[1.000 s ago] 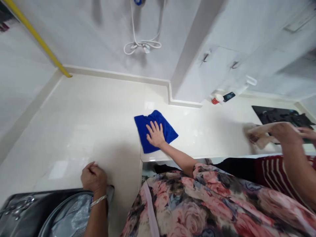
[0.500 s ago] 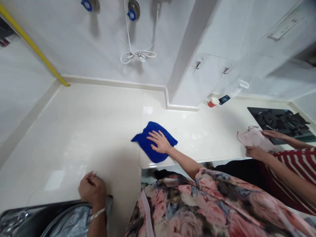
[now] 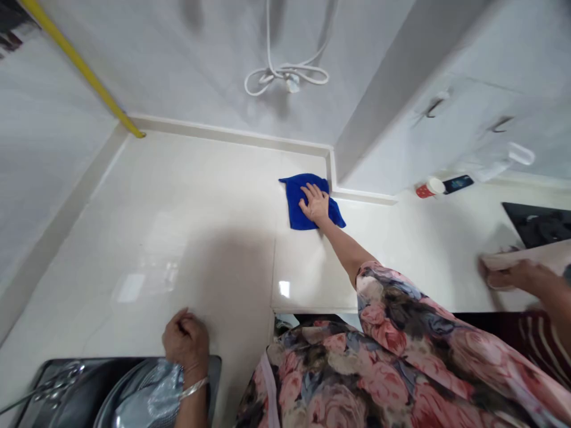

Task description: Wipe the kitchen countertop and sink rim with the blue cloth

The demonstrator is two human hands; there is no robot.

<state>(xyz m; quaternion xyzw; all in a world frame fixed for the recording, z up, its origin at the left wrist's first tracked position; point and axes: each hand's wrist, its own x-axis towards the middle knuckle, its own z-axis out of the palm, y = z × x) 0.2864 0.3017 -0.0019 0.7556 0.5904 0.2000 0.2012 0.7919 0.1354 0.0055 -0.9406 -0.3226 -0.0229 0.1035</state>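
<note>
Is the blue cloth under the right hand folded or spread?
Mostly spread: the blue cloth lies wide on the countertop, corners reaching beyond the right hand; any fold underneath is hidden.

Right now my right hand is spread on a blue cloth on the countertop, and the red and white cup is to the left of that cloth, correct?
Not quite: the head view shows the red and white cup to the right of the blue cloth. Your right hand is indeed spread on that cloth on the countertop.
</note>
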